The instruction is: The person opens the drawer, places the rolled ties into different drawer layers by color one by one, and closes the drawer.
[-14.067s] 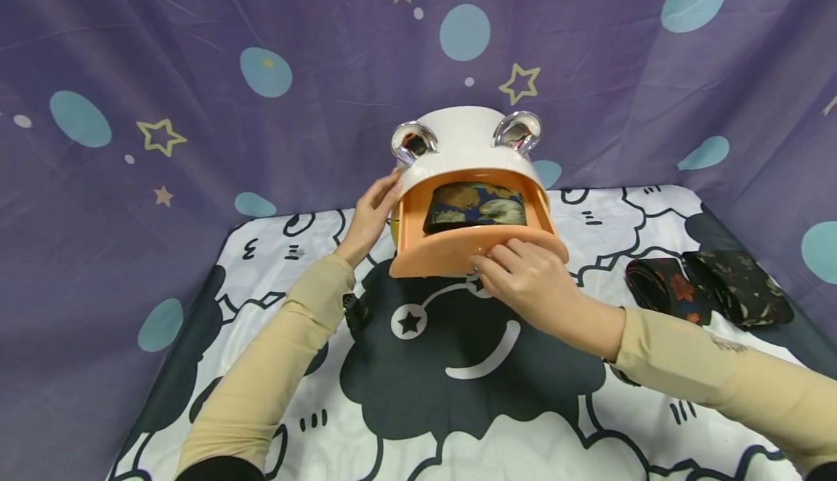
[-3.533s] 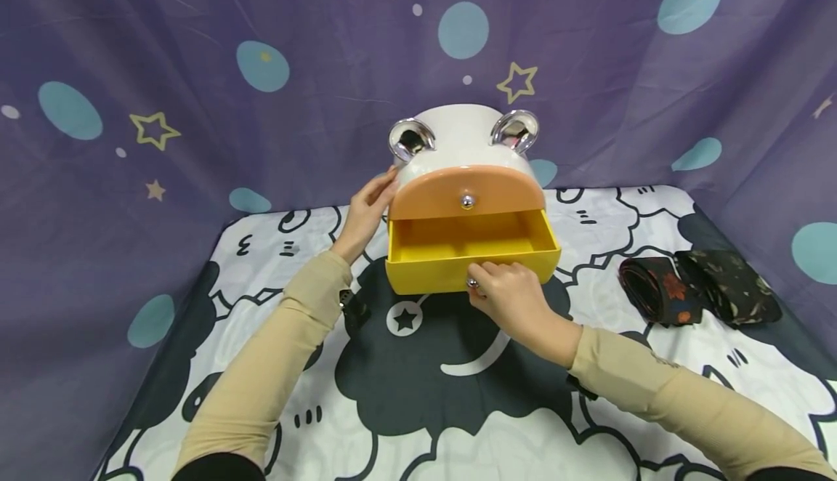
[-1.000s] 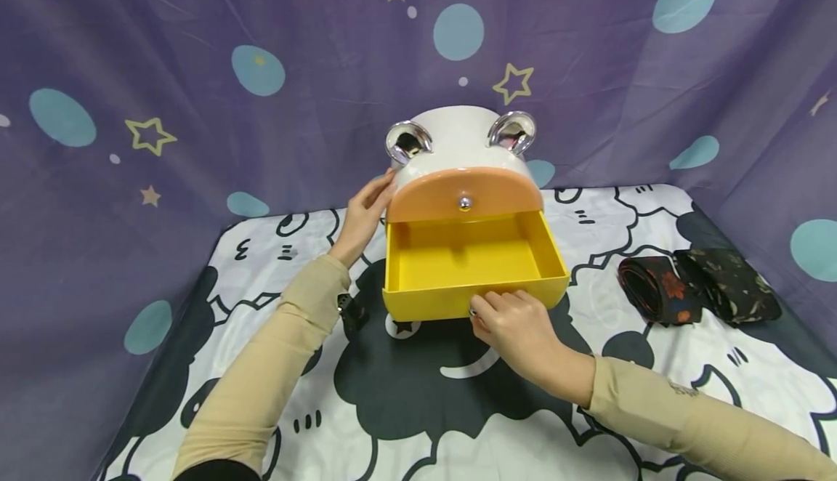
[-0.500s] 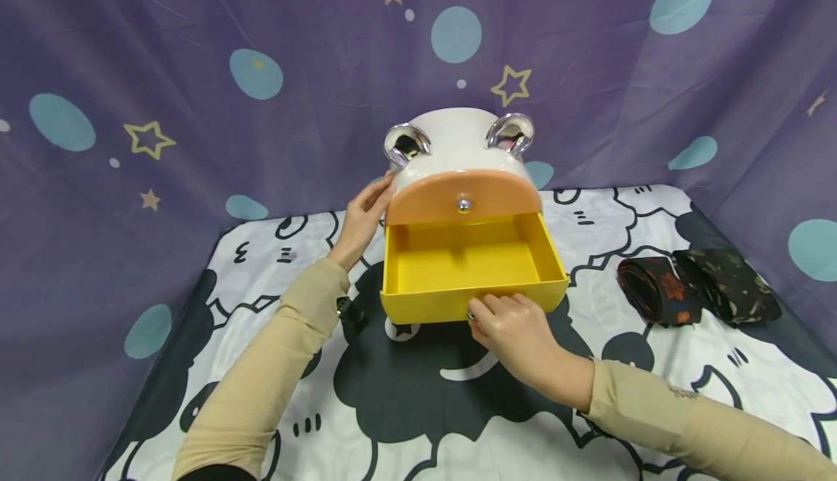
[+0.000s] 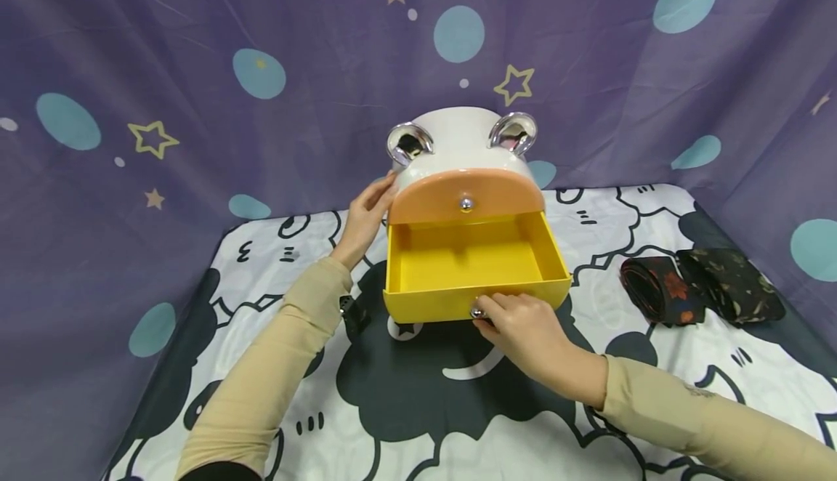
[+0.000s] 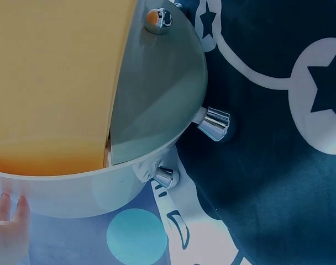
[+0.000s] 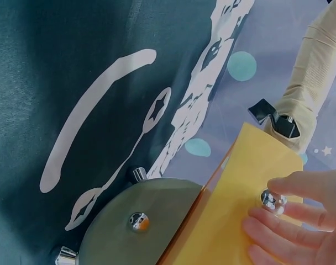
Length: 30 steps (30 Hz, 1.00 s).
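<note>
A small drawer cabinet (image 5: 458,139) with a white domed top and chrome eye-like rings stands on the bed-like surface. Its orange upper drawer (image 5: 425,201) is closed, with a chrome knob in the middle. The yellow lower drawer (image 5: 418,303) is pulled far out, and its inside is bare. My right hand (image 5: 530,336) is at the front, thumb and fingers around the lower drawer's knob (image 7: 273,202), which shows between them. My left hand (image 5: 362,223) rests straight-fingered against the cabinet's left side; its fingertips (image 6: 21,210) touch the white shell in the left wrist view.
Two dark patterned cloth rolls, one with red flowers (image 5: 667,292) and one with small pale motifs (image 5: 732,285), lie side by side at the right. A black-and-white cartoon sheet (image 5: 471,408) covers the surface. Behind hangs a purple curtain (image 5: 327,67).
Earlier, the orange drawer stood out with a folded dark floral cloth inside; it was pushed in and the yellow one pulled out. Just now my right hand shifts slightly right, exposing more of the knob.
</note>
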### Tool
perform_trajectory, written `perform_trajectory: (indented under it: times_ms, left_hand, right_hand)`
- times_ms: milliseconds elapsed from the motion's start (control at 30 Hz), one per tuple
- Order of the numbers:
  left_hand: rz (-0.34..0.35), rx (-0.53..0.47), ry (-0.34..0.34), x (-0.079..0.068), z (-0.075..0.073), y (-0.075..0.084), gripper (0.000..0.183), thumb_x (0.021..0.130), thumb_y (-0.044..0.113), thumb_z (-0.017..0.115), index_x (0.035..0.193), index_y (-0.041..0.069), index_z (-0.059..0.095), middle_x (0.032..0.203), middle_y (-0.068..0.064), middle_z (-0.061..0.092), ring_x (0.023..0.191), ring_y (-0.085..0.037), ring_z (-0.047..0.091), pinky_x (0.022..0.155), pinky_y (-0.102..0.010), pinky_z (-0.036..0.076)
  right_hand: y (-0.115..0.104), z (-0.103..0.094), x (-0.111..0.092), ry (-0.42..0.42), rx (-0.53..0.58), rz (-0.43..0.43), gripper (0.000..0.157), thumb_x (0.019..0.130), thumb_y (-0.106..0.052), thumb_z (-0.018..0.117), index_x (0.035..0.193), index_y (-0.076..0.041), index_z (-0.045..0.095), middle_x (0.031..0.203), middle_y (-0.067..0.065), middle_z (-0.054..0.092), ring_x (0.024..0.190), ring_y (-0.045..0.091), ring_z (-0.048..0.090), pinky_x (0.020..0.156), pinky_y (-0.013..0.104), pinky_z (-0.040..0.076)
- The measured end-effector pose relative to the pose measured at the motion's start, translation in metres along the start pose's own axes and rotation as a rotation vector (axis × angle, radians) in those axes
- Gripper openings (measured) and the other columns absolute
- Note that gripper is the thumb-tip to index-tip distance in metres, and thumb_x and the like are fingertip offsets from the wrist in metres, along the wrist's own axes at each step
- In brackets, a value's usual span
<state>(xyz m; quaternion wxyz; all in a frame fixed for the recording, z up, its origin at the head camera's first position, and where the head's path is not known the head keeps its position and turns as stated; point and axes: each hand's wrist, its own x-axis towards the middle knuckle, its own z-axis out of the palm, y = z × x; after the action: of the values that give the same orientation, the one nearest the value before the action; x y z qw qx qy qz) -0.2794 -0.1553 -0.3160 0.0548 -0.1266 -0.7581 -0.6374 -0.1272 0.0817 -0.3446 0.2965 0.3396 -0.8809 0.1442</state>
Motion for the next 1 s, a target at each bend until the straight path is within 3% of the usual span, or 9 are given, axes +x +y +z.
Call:
perform_trajectory:
  times_ms: [467, 733, 1000]
  left_hand:
    - [0.006, -0.005, -0.001, 0.000, 0.000, 0.000, 0.044, 0.089, 0.029, 0.053, 0.128, 0.009, 0.048, 0.137, 0.000, 0.040, 0.126, -0.011, 0.033, 0.104, -0.023, 0.030]
    - [0.004, -0.006, 0.009, 0.000, -0.001, -0.001, 0.044, 0.089, 0.029, 0.053, 0.128, 0.009, 0.048, 0.136, 0.000, 0.040, 0.126, -0.010, 0.033, 0.103, -0.023, 0.030]
    - [-0.013, -0.011, -0.003, -0.003, 0.000, 0.008, 0.042, 0.091, 0.023, 0.051, 0.129, 0.007, 0.047, 0.138, -0.002, 0.038, 0.127, -0.011, 0.032, 0.104, -0.022, 0.029]
  right_hand:
    - [0.009, -0.003, -0.004, 0.015, 0.153, -0.019, 0.028, 0.064, -0.011, 0.078, 0.089, -0.012, 0.064, 0.077, -0.004, 0.065, 0.063, 0.008, 0.057, 0.058, 0.022, 0.052]
    - [0.016, -0.009, -0.005, 0.031, 0.211, -0.037, 0.026, 0.062, -0.007, 0.078, 0.085, -0.011, 0.065, 0.076, -0.005, 0.065, 0.065, 0.007, 0.056, 0.057, 0.022, 0.052]
    - [0.026, -0.021, -0.012, -0.077, 0.239, -0.039, 0.027, 0.063, -0.011, 0.079, 0.085, -0.011, 0.064, 0.075, -0.005, 0.063, 0.063, 0.007, 0.053, 0.056, 0.019, 0.050]
